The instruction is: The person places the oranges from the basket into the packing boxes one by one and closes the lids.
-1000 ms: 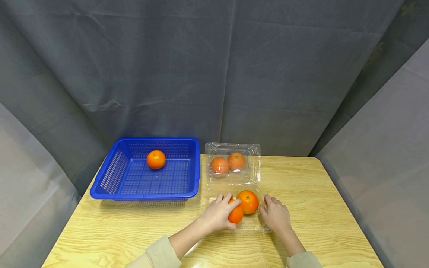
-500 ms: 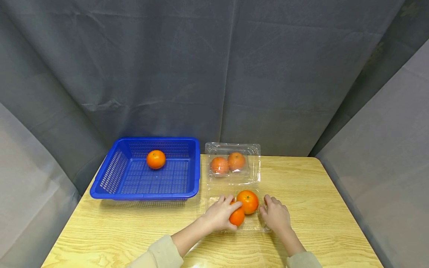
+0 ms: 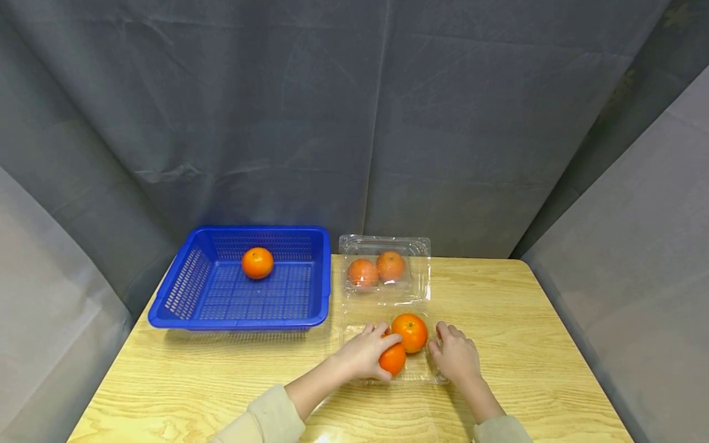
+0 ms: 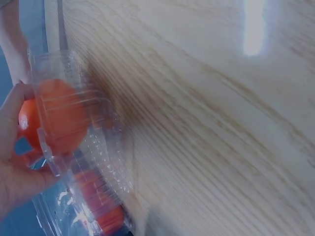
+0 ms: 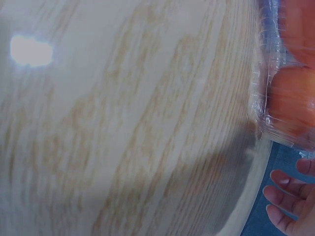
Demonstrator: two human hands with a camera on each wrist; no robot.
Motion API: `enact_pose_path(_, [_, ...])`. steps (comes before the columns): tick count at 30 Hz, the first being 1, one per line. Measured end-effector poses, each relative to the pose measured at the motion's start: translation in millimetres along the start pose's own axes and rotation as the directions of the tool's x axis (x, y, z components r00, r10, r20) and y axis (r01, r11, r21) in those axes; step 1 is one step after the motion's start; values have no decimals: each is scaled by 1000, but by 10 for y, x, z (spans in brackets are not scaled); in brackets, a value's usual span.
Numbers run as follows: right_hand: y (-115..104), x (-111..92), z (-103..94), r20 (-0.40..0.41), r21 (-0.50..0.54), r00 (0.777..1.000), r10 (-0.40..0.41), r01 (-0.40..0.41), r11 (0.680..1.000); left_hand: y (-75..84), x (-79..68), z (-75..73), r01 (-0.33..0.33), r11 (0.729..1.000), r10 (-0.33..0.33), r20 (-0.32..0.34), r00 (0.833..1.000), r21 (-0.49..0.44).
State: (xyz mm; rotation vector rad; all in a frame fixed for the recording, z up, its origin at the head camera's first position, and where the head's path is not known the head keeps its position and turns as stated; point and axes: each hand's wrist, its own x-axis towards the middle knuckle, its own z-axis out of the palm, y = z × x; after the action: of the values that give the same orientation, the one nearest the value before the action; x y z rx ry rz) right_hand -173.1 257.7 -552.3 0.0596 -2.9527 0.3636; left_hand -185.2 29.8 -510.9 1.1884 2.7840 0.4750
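Observation:
In the head view my left hand [image 3: 359, 355] grips an orange [image 3: 392, 360] from its left side, inside a clear plastic container [image 3: 416, 373]. A second orange [image 3: 410, 333] sits in that container, just behind and right of the gripped one. Through the container's see-through wall, the left wrist view shows the gripped orange [image 4: 61, 115] with the thumb and fingers around it. My right hand [image 3: 458, 357] is at the container's right side, holding nothing, its fingers loosely bent. The right wrist view shows those fingers [image 5: 283, 199] apart from the container wall [image 5: 263, 93].
Behind the near container, two more oranges [image 3: 363, 273] lie under clear plastic [image 3: 418, 249]. To the left stands a blue plastic basket [image 3: 238, 324] with one orange [image 3: 257, 263] in it. The wooden table [image 3: 526, 344] ends at a grey curtain [image 3: 471, 154].
The left hand and its orange have shifted slightly right and a little nearer the body. The right hand, the basket and the other oranges stay where they were.

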Motion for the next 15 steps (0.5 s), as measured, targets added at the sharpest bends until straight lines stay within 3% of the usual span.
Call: enact_pose_path(15, [6,5,9,-14,3,1000,-3,3,1000,-60,34,8,-36,995,45,100,994,-89])
